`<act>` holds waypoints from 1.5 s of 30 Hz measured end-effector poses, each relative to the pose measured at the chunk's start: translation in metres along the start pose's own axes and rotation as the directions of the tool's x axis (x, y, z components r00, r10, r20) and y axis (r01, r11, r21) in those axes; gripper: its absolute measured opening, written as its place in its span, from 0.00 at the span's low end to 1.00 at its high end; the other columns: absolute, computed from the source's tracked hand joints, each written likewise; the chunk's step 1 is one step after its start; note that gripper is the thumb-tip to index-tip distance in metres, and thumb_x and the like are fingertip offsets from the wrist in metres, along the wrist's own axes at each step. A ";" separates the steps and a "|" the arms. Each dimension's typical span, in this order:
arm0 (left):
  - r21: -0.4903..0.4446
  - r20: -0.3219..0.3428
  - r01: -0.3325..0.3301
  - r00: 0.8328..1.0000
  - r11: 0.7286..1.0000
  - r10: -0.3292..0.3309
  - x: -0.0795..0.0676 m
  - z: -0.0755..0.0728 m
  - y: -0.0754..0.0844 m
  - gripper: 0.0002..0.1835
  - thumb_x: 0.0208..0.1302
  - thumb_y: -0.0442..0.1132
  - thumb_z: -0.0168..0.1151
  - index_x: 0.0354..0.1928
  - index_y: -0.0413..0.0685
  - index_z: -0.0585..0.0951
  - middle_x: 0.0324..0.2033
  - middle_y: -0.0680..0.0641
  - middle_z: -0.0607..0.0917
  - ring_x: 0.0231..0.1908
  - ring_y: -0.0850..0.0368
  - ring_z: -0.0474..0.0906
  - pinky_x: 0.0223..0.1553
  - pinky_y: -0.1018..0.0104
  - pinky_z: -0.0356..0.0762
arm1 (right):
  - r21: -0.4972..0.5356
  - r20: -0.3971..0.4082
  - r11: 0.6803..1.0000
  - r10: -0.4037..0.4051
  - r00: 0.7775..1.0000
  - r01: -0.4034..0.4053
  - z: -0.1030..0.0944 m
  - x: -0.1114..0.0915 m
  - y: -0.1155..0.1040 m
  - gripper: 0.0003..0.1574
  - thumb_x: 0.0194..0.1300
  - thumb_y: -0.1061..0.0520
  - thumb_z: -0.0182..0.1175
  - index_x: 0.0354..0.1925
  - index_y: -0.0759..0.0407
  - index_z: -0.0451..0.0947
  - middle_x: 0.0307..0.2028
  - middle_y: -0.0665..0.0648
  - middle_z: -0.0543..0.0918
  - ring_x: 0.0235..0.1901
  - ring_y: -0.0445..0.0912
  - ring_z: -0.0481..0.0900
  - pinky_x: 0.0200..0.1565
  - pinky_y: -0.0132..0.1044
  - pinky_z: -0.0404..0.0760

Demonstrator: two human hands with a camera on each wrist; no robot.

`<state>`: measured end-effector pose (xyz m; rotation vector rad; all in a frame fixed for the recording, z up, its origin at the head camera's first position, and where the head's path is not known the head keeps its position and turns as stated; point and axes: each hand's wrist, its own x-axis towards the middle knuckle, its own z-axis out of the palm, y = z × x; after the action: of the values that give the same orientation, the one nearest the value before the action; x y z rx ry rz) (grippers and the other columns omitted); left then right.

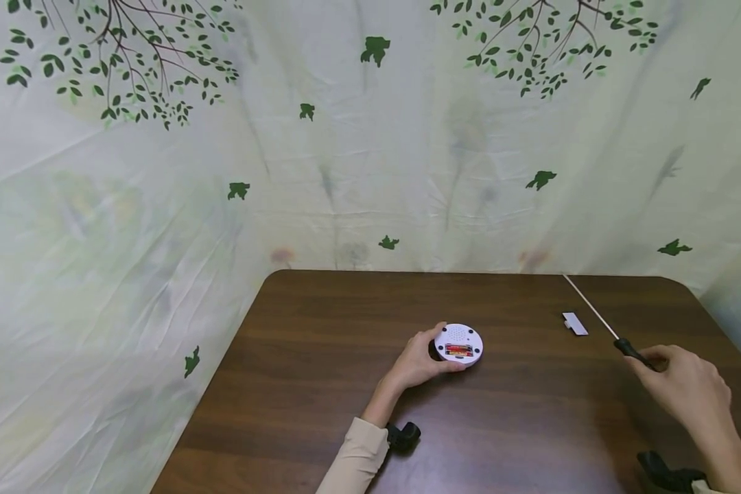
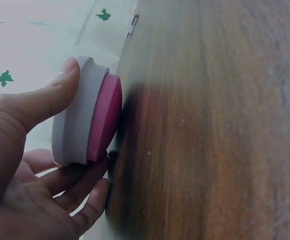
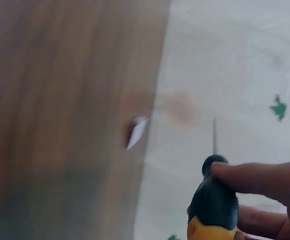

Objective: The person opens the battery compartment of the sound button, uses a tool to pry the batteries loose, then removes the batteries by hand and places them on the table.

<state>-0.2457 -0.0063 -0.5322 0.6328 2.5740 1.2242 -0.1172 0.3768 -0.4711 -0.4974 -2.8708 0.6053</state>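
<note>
A round white device [image 1: 460,333] with a pink domed face [image 2: 105,117] is gripped at its edge by my left hand [image 1: 415,358]. Its white back, dotted with small holes, faces up in the head view. Red batteries [image 1: 459,350] show in the uncovered slot there. In the left wrist view the pink side is turned toward the wooden table. Over the right part of the table my right hand [image 1: 688,384] holds a screwdriver [image 3: 213,200] by its black and yellow handle. The thin shaft points away, toward the table's far edge.
A small white battery cover [image 1: 575,324] lies on the brown table [image 1: 321,384] between the device and the screwdriver, nearer the far edge. Behind the table hangs a pale cloth [image 1: 346,171] printed with leaves. Dark wrist cameras [image 1: 404,438] sit on both forearms.
</note>
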 end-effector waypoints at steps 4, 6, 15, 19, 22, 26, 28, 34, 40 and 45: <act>0.004 0.001 0.000 1.000 1.000 0.000 -0.001 0.000 0.000 0.50 0.56 0.54 0.80 0.77 0.47 0.68 0.72 0.41 0.74 0.71 0.42 0.71 0.70 0.48 0.71 | 0.031 -0.061 0.995 -0.097 0.993 0.099 -0.004 0.004 -0.015 0.30 0.68 0.41 0.68 0.45 0.69 0.86 0.31 0.68 0.86 0.23 0.51 0.77 0.21 0.39 0.66; 0.005 -0.001 0.000 1.000 1.000 0.000 -0.002 0.000 0.000 0.50 0.56 0.54 0.80 0.77 0.47 0.68 0.72 0.41 0.74 0.70 0.43 0.71 0.70 0.49 0.71 | 0.057 -0.076 0.987 -0.143 0.987 0.148 -0.004 0.006 -0.022 0.29 0.67 0.41 0.69 0.44 0.67 0.87 0.34 0.68 0.86 0.24 0.48 0.77 0.22 0.39 0.66; 0.022 0.003 -0.001 1.000 1.000 0.001 -0.001 -0.001 0.000 0.50 0.56 0.54 0.79 0.77 0.47 0.67 0.71 0.40 0.75 0.69 0.43 0.72 0.70 0.49 0.71 | 0.260 -0.158 0.918 -0.266 0.951 0.300 0.000 0.013 -0.048 0.12 0.65 0.46 0.73 0.43 0.50 0.90 0.38 0.40 0.86 0.26 0.34 0.67 0.26 0.35 0.62; 0.014 0.011 0.010 1.000 1.000 -0.010 -0.004 0.001 -0.001 0.50 0.56 0.53 0.80 0.77 0.47 0.67 0.71 0.40 0.75 0.70 0.44 0.72 0.70 0.49 0.71 | 0.400 -0.117 0.865 -0.279 0.953 0.302 0.007 0.018 -0.056 0.13 0.68 0.48 0.70 0.49 0.50 0.87 0.34 0.29 0.83 0.26 0.39 0.70 0.25 0.36 0.64; 0.013 0.017 0.013 1.000 1.000 -0.014 -0.004 0.003 -0.001 0.50 0.56 0.54 0.80 0.77 0.47 0.67 0.71 0.41 0.75 0.70 0.45 0.72 0.70 0.50 0.71 | 0.470 -0.043 0.842 -0.277 0.960 0.264 0.010 0.022 -0.059 0.17 0.71 0.47 0.67 0.54 0.52 0.84 0.32 0.33 0.86 0.27 0.35 0.77 0.25 0.35 0.69; 0.010 0.012 -0.007 1.000 1.000 0.007 -0.001 0.002 -0.001 0.50 0.56 0.53 0.80 0.77 0.46 0.67 0.71 0.41 0.76 0.70 0.45 0.72 0.70 0.51 0.71 | 0.533 0.059 0.817 -0.296 0.953 0.220 0.012 0.032 -0.058 0.19 0.74 0.47 0.63 0.57 0.54 0.82 0.34 0.39 0.86 0.33 0.36 0.82 0.30 0.34 0.75; 0.011 0.008 -0.012 1.000 1.000 0.012 0.001 0.000 -0.002 0.50 0.56 0.53 0.80 0.77 0.46 0.67 0.71 0.41 0.76 0.70 0.46 0.72 0.70 0.52 0.71 | 0.557 0.109 0.805 -0.315 0.943 0.204 0.014 0.037 -0.054 0.18 0.76 0.47 0.62 0.57 0.55 0.82 0.34 0.42 0.85 0.34 0.39 0.81 0.32 0.34 0.77; 0.024 0.006 -0.007 1.000 1.000 0.007 0.003 -0.001 -0.001 0.50 0.56 0.54 0.80 0.77 0.48 0.68 0.71 0.42 0.76 0.70 0.45 0.72 0.71 0.52 0.71 | 0.560 0.200 0.811 -0.333 0.921 0.172 0.015 0.044 -0.035 0.16 0.77 0.50 0.60 0.55 0.57 0.83 0.42 0.32 0.82 0.38 0.35 0.80 0.36 0.33 0.80; 0.030 -0.031 -0.048 0.998 0.998 0.049 0.003 0.000 -0.002 0.46 0.53 0.54 0.82 0.73 0.52 0.73 0.63 0.44 0.83 0.62 0.48 0.77 0.65 0.57 0.75 | 0.496 0.227 0.849 -0.326 0.918 0.179 0.002 0.044 -0.026 0.16 0.76 0.48 0.62 0.54 0.56 0.82 0.36 0.44 0.78 0.33 0.39 0.75 0.31 0.35 0.75; 0.024 -0.056 -0.072 0.996 0.997 0.073 0.004 0.002 -0.004 0.43 0.51 0.53 0.83 0.70 0.55 0.75 0.58 0.47 0.85 0.57 0.52 0.79 0.62 0.60 0.75 | 0.440 0.210 0.870 -0.340 0.917 0.222 -0.008 0.044 -0.034 0.16 0.75 0.47 0.63 0.53 0.55 0.82 0.34 0.52 0.75 0.28 0.43 0.67 0.27 0.38 0.65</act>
<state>-0.2498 -0.0054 -0.5362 0.7120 2.6358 1.2556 -0.1664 0.3658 -0.4459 0.0866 -2.8565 1.2690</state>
